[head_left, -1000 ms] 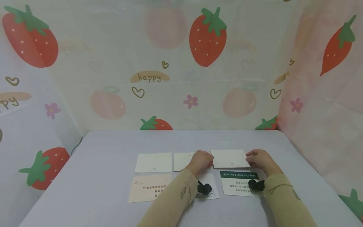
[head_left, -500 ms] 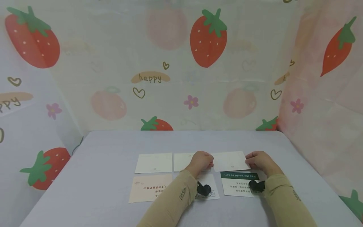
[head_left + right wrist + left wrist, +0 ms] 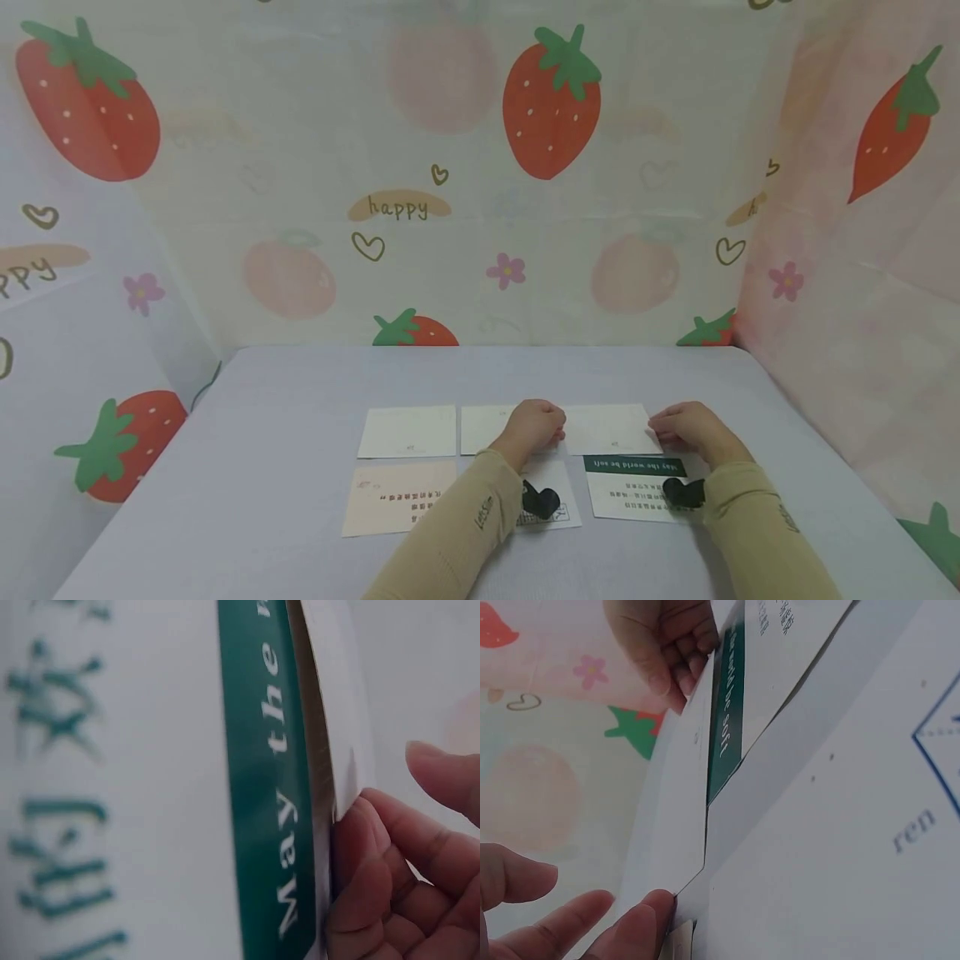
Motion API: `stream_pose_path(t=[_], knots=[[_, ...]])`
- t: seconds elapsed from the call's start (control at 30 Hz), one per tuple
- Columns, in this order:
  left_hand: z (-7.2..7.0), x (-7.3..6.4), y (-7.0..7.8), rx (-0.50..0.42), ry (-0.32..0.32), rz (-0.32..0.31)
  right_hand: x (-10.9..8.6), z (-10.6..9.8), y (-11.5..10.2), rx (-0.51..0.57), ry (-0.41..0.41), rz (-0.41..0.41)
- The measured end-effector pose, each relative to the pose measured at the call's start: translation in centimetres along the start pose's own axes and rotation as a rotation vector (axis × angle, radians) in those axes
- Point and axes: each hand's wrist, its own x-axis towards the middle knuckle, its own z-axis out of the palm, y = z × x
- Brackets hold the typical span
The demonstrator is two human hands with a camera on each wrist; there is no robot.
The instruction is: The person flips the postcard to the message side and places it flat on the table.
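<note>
A blank white card [image 3: 613, 429] lies at the right end of the back row, with my hands at its two sides. My left hand [image 3: 532, 425] touches its near left corner with fingertips [image 3: 658, 904], the thumb held apart. At the opposite side my right hand [image 3: 686, 425] has loosely bent fingers [image 3: 360, 840] against the card's corner, its thumb raised clear. Just in front lies a card with a green band [image 3: 633, 467] reading "May the world be soft". The left hand and forearm partly cover another white card [image 3: 480, 425] and a card with blue print [image 3: 135, 787].
Another white card [image 3: 407, 432] lies at the left of the back row, above a pinkish printed card [image 3: 390, 496]. The cards rest on a white-covered table [image 3: 247, 500]. Strawberry-patterned curtains [image 3: 480, 167] stand behind it and at both sides.
The right-hand white card has come down toward me, from slightly raised and tilted to flat in line with its row. The right thumb and fingers have shifted slightly; the left hand has barely moved.
</note>
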Motion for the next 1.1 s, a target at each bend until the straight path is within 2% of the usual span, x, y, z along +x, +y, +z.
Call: stream_pose_path(t=[0.2,0.4,0.67,0.93,1.1], knots=[[0.07,0.10,0.00,0.022,0.019,0.008,-0.14,-0.18,0.13,0.004,-0.016,-0.021],[0.02,0.06,0.06,0.012,0.013,0.014,-0.22,-0.30,0.23,0.019,-0.020,-0.027],[-0.25,-0.23,0.20,-0.045,-0.017,-0.004,-0.63,-0.47,-0.05,0.020,-0.046,-0.063],[-0.30,-0.24,0.16,-0.088,-0.028,-0.012,-0.55,-0.26,-0.22,0.002,-0.039,-0.052],[-0.56,-0.45,0.20,-0.130,-0.042,-0.017,-0.60,-0.36,-0.12,-0.001,-0.050,-0.076]])
